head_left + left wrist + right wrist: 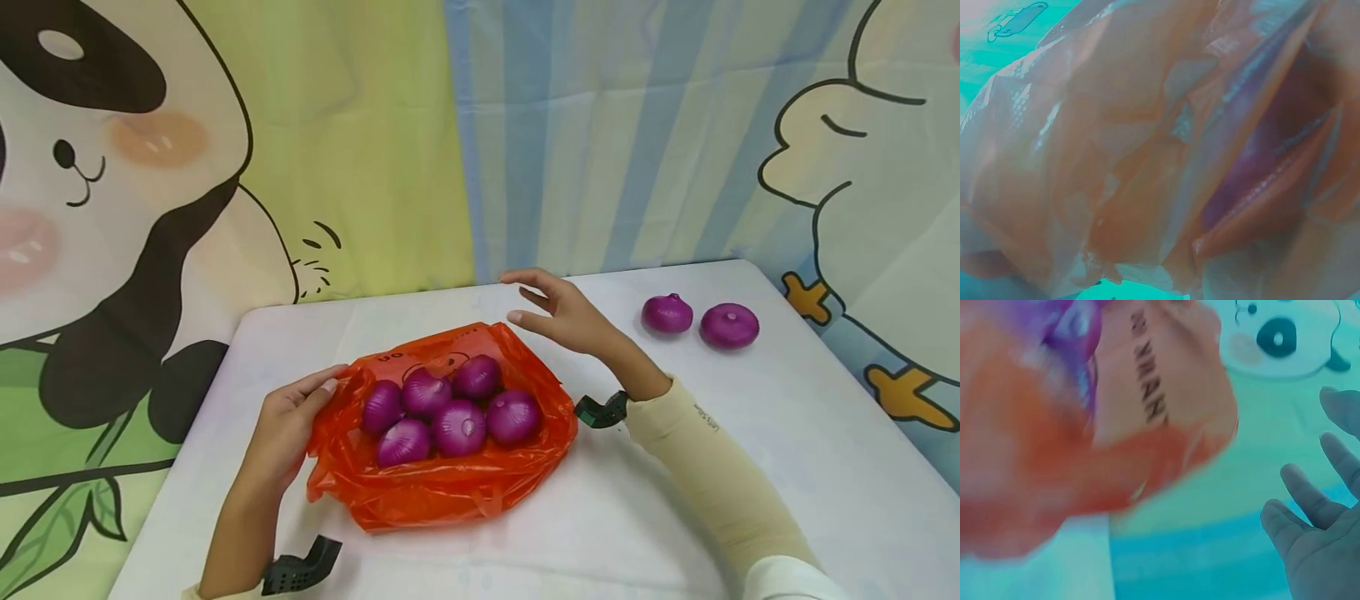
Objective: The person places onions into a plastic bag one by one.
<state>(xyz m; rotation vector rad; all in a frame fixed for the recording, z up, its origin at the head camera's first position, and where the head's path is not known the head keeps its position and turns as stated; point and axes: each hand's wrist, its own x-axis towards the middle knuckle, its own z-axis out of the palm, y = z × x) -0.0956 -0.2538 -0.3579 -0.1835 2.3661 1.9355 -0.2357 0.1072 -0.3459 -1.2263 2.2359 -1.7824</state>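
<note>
A red plastic bag (450,504) lies wide-mouthed on the table, with several purple onions (460,428) gathered inside it. My left hand (288,421) pinches the bag's left rim, its thumb along the edge. Crinkled plastic of the bag (1141,156) fills most of the left wrist view, and a purple patch shows through a fold. Above the bag's far right corner my right hand (570,315) hovers, fingers spread and holding nothing. The right wrist view has the fingers of that hand (1319,519) apart from the printed bag (1166,381).
Two loose onions, one with a pointed top (667,314) and one rounder (730,326), sit at the far right of the white table (750,433). A cartoon-printed curtain (375,150) hangs behind the table's back edge.
</note>
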